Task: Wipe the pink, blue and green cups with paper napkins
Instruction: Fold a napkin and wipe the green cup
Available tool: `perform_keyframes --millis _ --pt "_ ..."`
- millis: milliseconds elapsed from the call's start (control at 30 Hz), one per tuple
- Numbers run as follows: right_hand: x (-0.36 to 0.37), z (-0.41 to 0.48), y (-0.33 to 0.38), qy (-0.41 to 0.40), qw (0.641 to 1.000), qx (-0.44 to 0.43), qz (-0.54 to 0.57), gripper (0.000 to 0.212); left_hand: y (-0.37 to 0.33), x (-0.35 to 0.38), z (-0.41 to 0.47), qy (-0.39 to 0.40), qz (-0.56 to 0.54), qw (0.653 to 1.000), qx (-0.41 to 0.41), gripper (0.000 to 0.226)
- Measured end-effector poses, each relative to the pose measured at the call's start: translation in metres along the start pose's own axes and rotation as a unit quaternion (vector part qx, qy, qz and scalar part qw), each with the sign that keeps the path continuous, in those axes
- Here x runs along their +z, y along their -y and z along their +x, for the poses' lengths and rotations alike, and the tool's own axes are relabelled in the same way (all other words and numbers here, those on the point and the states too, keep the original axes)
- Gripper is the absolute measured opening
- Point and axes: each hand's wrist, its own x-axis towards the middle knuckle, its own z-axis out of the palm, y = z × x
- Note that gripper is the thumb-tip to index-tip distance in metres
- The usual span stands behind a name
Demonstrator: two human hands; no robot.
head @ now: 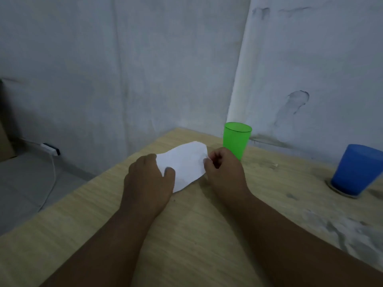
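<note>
Head view: your left hand (148, 179) and right hand (224, 170) curl their fingers onto opposite edges of the white napkin (183, 164), mid-frame on the wooden table (207, 224). The green cup (236, 139) stands just behind; the blue cup (356, 169) sits at far right.

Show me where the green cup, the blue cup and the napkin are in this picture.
green cup (236, 141), head view, on the middle of its side wall.
blue cup (356, 168), head view, on its side wall.
napkin (184, 162), head view, on the middle of the white sheet.
</note>
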Motion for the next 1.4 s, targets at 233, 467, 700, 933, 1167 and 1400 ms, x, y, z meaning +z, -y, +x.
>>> perform_keyframes --millis 233,467,700,933,1167,1400 --pt "-0.087 -0.035 0.006 0.054 0.984 0.019 0.166 0.025 -0.056 0.008 -0.003 0.046 -0.391 0.907 -0.146 0.046" --pt "-0.129 -0.051 -0.008 0.025 0.946 0.158 0.282 0.031 -0.072 0.032 -0.014 0.224 -0.543 0.785 -0.199 0.035" --pt "-0.127 -0.033 -0.030 -0.048 0.979 0.163 0.116 0.029 -0.069 0.043 -0.016 0.275 -0.506 0.815 -0.061 0.046" --pt "-0.119 -0.034 -0.036 -0.094 0.988 0.121 0.034 0.034 -0.090 0.046 -0.018 0.332 -0.666 0.650 -0.154 0.040" --pt "-0.110 -0.034 -0.030 -0.032 0.955 0.203 0.213 0.026 -0.084 0.068 -0.040 0.216 -0.408 0.887 0.032 0.028" --pt "-0.112 -0.035 -0.027 0.005 0.921 0.219 0.323 0.026 -0.085 0.068 -0.040 0.153 -0.322 0.934 0.027 0.064"
